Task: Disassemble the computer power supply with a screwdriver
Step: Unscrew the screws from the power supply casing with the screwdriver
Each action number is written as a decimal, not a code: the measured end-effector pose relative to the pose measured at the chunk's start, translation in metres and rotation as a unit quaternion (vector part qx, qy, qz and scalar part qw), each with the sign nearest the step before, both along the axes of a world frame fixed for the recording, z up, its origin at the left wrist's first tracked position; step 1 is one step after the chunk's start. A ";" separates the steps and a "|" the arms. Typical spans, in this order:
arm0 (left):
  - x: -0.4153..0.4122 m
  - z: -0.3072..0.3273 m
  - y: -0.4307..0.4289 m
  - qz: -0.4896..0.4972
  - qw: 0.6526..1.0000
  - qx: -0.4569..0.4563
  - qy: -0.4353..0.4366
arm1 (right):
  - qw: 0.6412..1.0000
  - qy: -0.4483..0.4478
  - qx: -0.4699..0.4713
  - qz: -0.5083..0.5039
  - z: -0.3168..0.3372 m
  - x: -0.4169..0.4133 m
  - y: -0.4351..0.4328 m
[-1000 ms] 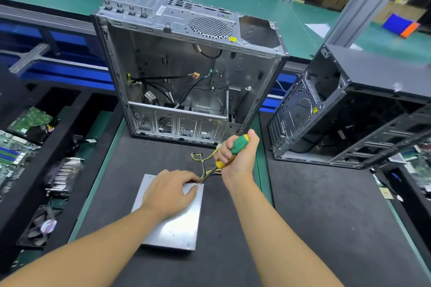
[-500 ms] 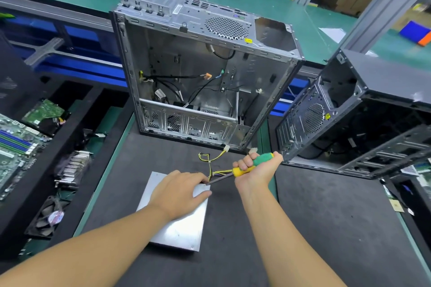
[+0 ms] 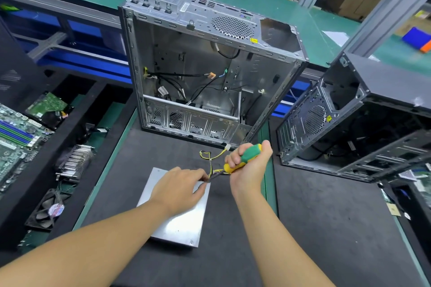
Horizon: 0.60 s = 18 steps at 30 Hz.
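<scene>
- The left hand (image 3: pixel 179 189) lies palm-down on the lid of the power supply (image 3: pixel 182 226). Its fingers are loosely bent and press on the far right corner, gripping nothing.
- The right hand (image 3: pixel 250 171) is clenched round the green and yellow handle of the screwdriver (image 3: pixel 234 166), just beyond the power supply's far right corner.
- The dark shaft slants down from that fist to the same corner. Its tip is hidden by the left fingertips, so I cannot tell what it touches.
- The power supply lies flat on the black mat (image 3: pixel 303 228), its near and left edges uncovered.
- Yellow and black wires (image 3: pixel 210 158) loop out from its far edge.
- Beyond the power supply, past the wires, the open silver case (image 3: pixel 198 65) stands on its end.
- To the right of the power supply, well apart, sits a dark case (image 3: pixel 373 91). Bare mat lies between them and on the near side.
- To the left of the power supply, past the mat's edge, are a heatsink (image 3: pixel 74 161), a fan (image 3: pixel 51 209) and circuit boards (image 3: pixel 14 140).
</scene>
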<state>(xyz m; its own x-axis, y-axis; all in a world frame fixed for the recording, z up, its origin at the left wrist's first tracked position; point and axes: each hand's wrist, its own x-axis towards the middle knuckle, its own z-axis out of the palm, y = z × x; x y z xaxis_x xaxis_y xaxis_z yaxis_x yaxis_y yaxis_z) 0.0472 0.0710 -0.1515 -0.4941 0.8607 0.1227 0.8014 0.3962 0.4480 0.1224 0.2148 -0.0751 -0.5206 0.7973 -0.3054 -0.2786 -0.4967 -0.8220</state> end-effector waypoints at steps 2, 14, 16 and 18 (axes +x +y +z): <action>0.001 0.002 0.001 0.002 1.000 -0.012 -0.003 | 0.993 -0.019 0.079 0.084 0.004 -0.004 -0.008; 0.001 0.002 0.006 0.018 0.996 -0.075 0.039 | 0.883 -0.137 0.316 0.318 0.039 0.001 -0.006; 0.000 0.002 0.006 0.015 0.996 -0.078 0.039 | 0.895 -0.148 0.323 0.270 0.039 0.006 -0.010; -0.002 0.002 0.004 0.008 0.998 -0.063 0.022 | 0.903 -0.173 0.331 0.214 0.039 0.008 -0.016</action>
